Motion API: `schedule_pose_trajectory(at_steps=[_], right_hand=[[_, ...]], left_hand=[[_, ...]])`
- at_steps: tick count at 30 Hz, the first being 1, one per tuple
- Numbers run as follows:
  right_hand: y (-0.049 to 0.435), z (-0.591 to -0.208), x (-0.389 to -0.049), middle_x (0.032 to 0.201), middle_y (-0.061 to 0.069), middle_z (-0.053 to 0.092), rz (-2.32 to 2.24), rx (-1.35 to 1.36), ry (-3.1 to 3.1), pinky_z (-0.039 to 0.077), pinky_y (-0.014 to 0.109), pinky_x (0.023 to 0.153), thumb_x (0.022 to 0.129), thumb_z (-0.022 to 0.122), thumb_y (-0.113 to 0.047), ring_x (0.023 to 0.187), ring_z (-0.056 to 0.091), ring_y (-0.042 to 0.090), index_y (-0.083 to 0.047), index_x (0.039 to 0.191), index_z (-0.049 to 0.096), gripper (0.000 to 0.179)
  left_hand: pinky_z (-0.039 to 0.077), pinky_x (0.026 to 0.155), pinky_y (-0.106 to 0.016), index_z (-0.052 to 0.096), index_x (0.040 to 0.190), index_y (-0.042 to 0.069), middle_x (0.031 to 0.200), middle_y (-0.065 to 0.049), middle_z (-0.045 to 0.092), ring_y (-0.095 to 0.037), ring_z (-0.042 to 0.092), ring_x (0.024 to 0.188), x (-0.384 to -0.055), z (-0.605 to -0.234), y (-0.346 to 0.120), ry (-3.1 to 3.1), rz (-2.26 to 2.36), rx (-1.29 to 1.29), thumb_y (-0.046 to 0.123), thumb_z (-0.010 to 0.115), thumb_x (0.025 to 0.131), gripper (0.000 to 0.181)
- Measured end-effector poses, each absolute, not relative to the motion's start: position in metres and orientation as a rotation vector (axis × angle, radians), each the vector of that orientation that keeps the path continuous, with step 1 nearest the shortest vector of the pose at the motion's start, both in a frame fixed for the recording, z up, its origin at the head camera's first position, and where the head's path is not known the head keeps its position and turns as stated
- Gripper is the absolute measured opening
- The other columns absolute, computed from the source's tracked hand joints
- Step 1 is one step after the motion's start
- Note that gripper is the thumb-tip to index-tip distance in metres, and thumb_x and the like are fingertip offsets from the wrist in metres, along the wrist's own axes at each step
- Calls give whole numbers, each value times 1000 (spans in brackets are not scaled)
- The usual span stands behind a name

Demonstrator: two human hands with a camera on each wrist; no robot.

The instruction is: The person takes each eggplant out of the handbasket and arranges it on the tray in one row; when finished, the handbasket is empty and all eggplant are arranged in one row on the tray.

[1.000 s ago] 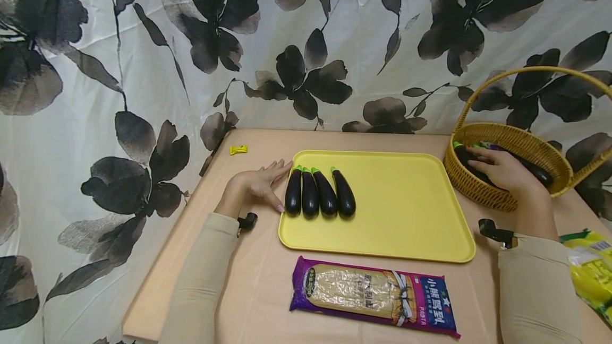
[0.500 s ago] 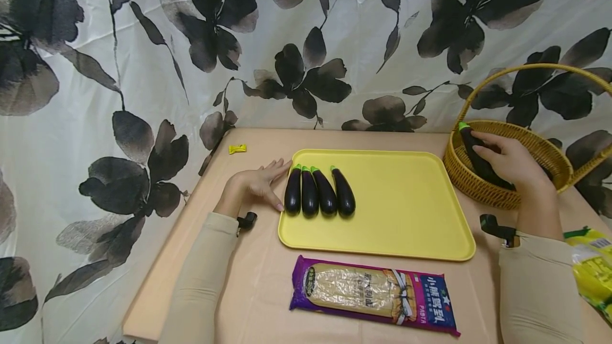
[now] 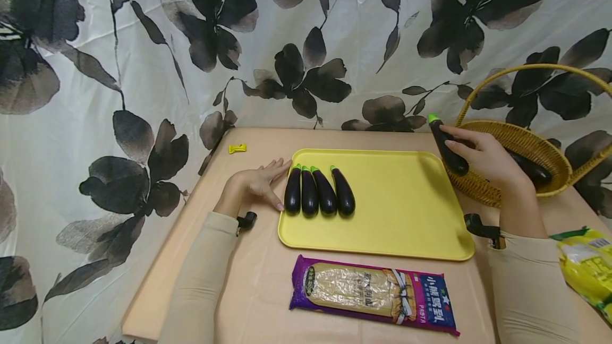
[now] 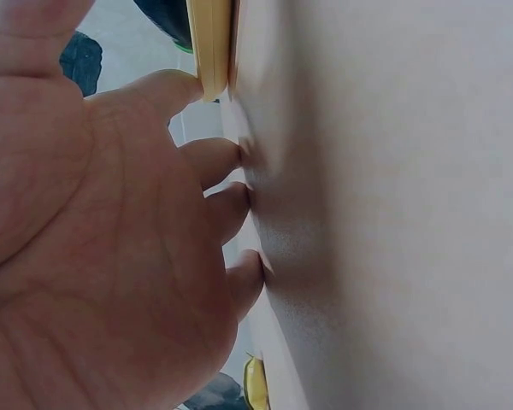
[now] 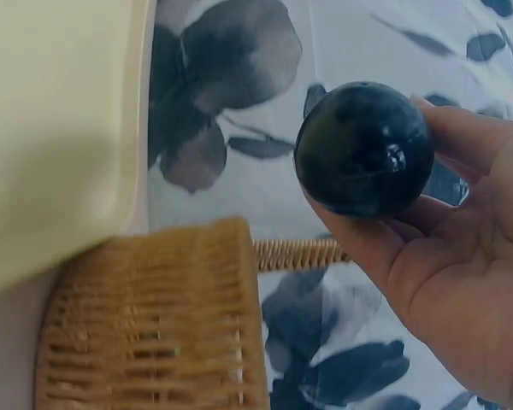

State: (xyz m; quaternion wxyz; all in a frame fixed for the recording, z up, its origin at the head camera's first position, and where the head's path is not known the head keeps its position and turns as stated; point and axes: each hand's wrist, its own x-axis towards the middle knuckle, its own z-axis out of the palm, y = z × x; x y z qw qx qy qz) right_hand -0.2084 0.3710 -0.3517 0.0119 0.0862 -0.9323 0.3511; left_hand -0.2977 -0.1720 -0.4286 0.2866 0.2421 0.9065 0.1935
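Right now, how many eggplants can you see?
6: four eggplants on the yellow tray, one eggplant in the right hand, and another eggplant in the basket, partly behind that hand. More may be hidden there.

Right hand [image 5: 462, 256] gripping a glossy dark eggplant [image 5: 363, 149], rounded end toward the lens. In view it sits up and right of the wicker basket [image 5: 154, 316], apart from its body. Basket's handle [image 5: 299, 254] disappears behind the hand. Yellow tray [image 5: 51, 128] corner above-left of basket, floral cloth [image 5: 231, 77] behind basket.
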Motion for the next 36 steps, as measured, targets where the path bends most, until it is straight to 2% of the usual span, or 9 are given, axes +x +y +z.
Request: schedule_pose_trajectory(at_steps=[3, 5, 9, 14, 16, 21, 27, 32, 36], right_hand=[[361, -351, -210, 161, 22, 44, 1076, 337, -2903, 50, 19, 88, 111, 46, -42, 126, 55, 31, -27, 160, 43, 52], [356, -351, -211, 160, 21, 46, 1072, 366, -2895, 41, 8, 75, 111, 47, -40, 120, 56, 26, -26, 158, 47, 49], [347, -354, -213, 153, 20, 53, 1087, 414, -2871, 42, 7, 74, 110, 49, -38, 108, 59, 23, -26, 156, 51, 47], [335, -358, -214, 134, 14, 58, 1130, 466, -2819, 41, 25, 67, 108, 57, -33, 87, 47, 22, -24, 153, 55, 46], [330, -360, -215, 143, 13, 56, 1173, 474, -2811, 45, 24, 75, 107, 60, -33, 103, 52, 22, -24, 153, 55, 47], [315, -364, -218, 162, 12, 44, 1275, 503, -2805, 46, 40, 101, 102, 69, -30, 133, 49, 33, -24, 153, 54, 54], [300, -371, -222, 157, 17, 49, 1260, 557, -2811, 52, 21, 80, 101, 71, -27, 121, 58, 34, -22, 154, 54, 56], [290, -376, -224, 141, 21, 58, 1250, 621, -2830, 53, 24, 72, 103, 68, -27, 108, 61, 33, -18, 155, 52, 56], [284, -379, -226, 145, 19, 58, 1234, 647, -2851, 54, 31, 78, 103, 67, -27, 112, 63, 35, -18, 155, 52, 55]], left_hand=[[-8, 131, -56, 0, 169, 30, 176, -5, -13, -26, -18, 162, -298, -429, -172, 2425, 517, 634, 57, 97, 60, 148], [-8, 131, -56, 0, 169, 30, 176, -5, -13, -26, -18, 162, -298, -429, -172, 2425, 519, 630, 57, 97, 60, 149], [-8, 130, -57, 0, 169, 28, 176, -7, -13, -27, -18, 162, -298, -429, -172, 2422, 526, 637, 56, 97, 61, 148], [-8, 130, -57, 1, 169, 27, 176, -8, -12, -28, -18, 162, -297, -429, -172, 2424, 528, 644, 53, 97, 63, 146], [-8, 130, -57, 1, 169, 28, 176, -8, -13, -28, -18, 162, -297, -429, -172, 2426, 530, 642, 53, 98, 63, 146], [-8, 130, -57, 1, 169, 28, 176, -7, -13, -27, -18, 162, -296, -428, -172, 2428, 531, 639, 54, 98, 62, 147], [-7, 130, -57, 1, 169, 27, 176, -8, -12, -28, -18, 162, -297, -428, -172, 2430, 524, 654, 55, 97, 61, 147], [-7, 130, -58, 1, 169, 27, 176, -8, -12, -29, -17, 162, -298, -429, -173, 2430, 528, 655, 56, 97, 61, 148], [-8, 130, -58, 0, 169, 28, 176, -7, -13, -28, -18, 162, -298, -431, -174, 2425, 535, 654, 56, 97, 61, 148]])
